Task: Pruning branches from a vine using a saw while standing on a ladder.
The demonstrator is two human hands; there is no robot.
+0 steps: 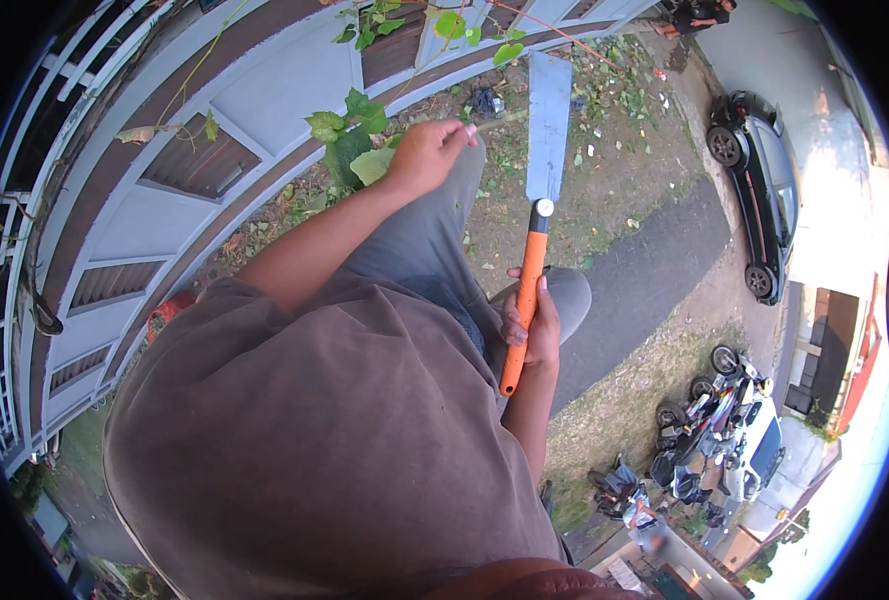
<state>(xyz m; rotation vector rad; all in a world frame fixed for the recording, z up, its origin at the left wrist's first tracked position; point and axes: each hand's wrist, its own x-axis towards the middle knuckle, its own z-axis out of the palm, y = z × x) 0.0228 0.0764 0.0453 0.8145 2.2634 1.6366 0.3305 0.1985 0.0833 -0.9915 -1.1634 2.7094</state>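
My right hand (531,325) is wrapped round the orange handle of a hand saw (548,130), whose wide grey blade points away from me. A round silver knob joins blade and handle. Up and to the left, my left hand (430,158) is closed in a pinch. A thin pale green stem (505,120) sticks out from its fingertips toward the blade; whether it touches the blade I cannot tell. Large green leaves (350,155) of a vine are just left of that hand. My knees in grey trousers are bent below both hands.
A pale blue wall with brown slatted panels (205,155) curves along the left. Vine tendrils hang at the top (450,25). Littered soil (615,150) and a dark paved strip (645,270) lie ahead. A black car (765,195), motorcycles (695,420) and people stand farther off.
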